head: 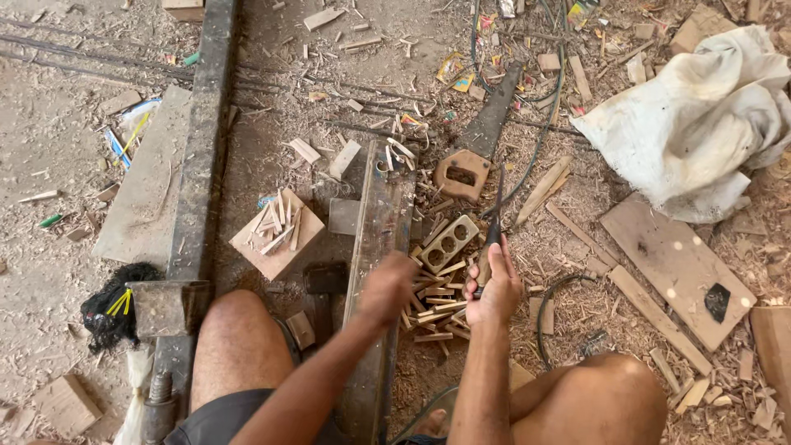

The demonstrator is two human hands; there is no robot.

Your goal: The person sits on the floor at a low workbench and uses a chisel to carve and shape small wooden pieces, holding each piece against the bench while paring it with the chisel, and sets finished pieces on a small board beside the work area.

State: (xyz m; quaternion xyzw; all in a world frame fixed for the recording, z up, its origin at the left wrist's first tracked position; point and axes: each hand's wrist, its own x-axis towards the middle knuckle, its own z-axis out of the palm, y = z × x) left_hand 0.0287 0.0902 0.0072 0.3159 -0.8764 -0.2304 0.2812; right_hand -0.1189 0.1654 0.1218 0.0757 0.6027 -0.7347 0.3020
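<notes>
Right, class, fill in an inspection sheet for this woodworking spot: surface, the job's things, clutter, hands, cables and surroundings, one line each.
Surface: dirt floor covered in sawdust and shavings; a worn plank runs toward the person.
Job's things: pile of small wood sticks; a slim dark-handled tool.
Clutter: wooden block with three round holes, brown block with a slot, square board carrying sticks, offcuts, colourful wrappers.
Hands: left hand reaches onto the stick pile; right hand grips the tool upright.
Cables: dark cable trails across the floor.
Surroundings: crumpled white cloth, flat board, metal rail, hand saw.
</notes>
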